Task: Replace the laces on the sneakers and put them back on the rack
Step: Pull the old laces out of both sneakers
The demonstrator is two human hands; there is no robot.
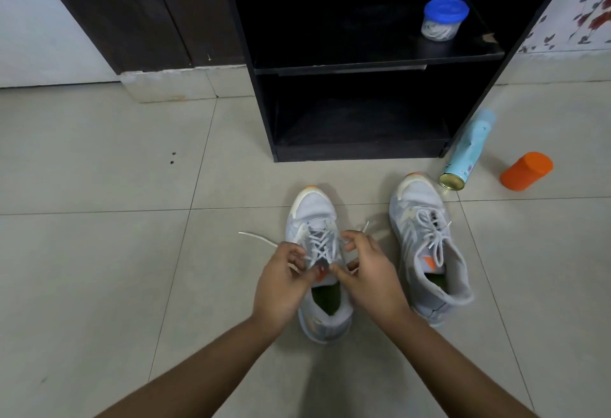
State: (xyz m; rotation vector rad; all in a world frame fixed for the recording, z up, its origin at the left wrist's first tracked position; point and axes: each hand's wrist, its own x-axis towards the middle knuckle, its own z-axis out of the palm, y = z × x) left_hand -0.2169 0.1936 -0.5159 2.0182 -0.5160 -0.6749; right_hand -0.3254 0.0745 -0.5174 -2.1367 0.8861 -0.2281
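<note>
Now, left hand and right hand each pinch the lace over the left sneaker; best draw both ends evenly taut before knotting

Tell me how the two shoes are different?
The left sneaker has an untied lace with loose ends; the right sneaker has a tied bow. The left hand and right hand pinch the left sneaker's lace; nothing touches the right sneaker. Both are grey with orange toes, pointing at the rack.
</note>
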